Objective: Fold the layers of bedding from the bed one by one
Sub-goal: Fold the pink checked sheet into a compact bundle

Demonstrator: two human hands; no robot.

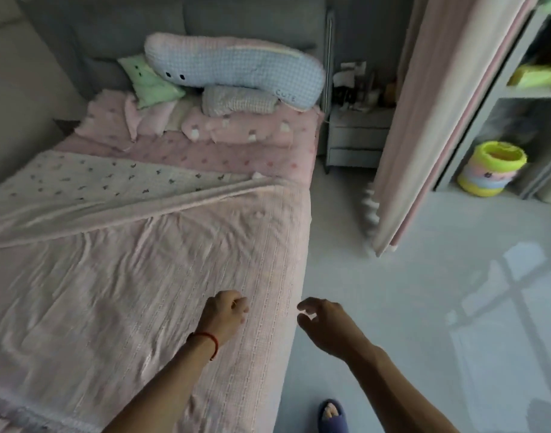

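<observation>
Pink top layer: thin textured blanket (pixel 136 276), spread over most of the bed (pixel 294 307), lightly creased, its upper edge turned back in a band across the bed.
Under it: pale sheet w/ small dark print (pixel 105 179) showing at the left, then dotted pink bedding (pixel 236 154) toward the headboard.
L hand (pixel 225 312): over the blanket nr the bed's right edge, fingers curled; can't tell if it pinches cloth or only hovers. Red string on wrist.
R hand (pixel 322 320): past the bed edge, over the floor (pixel 424 307), fingers loosely curled, thumb apart, holding nothing.
Step (my read): taking hold of the top blanket's near side edge to start the first fold.
How to do well: grip the top layer only, both hands well apart along the same edge, lift enough to free it from the sheet below, then carry edge to edge so corners meet; smooth creases before the next fold.
Risk: thin cloth, so a lower layer may come up w/ it.
Pillows: long checked cushion (pixel 236 67) and green one (pixel 149 81) piled at head end, clear of the blanket.
</observation>
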